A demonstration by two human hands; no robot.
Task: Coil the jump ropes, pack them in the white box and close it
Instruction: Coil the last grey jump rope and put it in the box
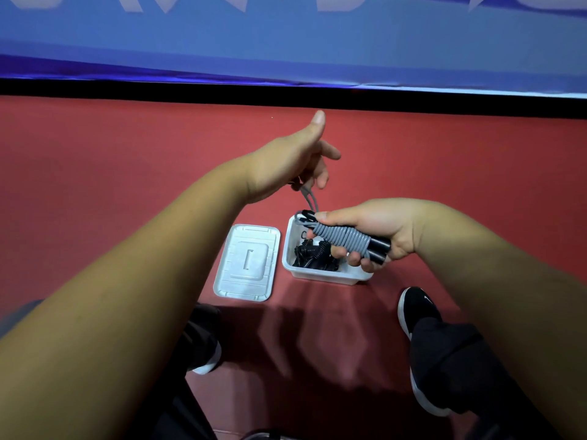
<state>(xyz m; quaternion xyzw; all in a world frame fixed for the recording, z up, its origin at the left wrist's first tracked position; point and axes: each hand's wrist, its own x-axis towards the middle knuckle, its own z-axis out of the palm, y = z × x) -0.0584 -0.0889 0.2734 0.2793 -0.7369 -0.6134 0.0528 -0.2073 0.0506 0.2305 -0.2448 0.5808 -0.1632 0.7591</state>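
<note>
My right hand grips the two black handles of a grey jump rope, whose cord is wound in tight turns round them. It hovers over the white box. From the bundle a short loop of grey cord runs up to my left hand, which pinches its end with the thumb stuck up. A coiled black jump rope lies inside the open box. The white lid lies flat on the red floor just left of the box.
My two feet in black shoes stand on the red floor below the box and lid. A black strip and a blue banner run along the far edge of the floor.
</note>
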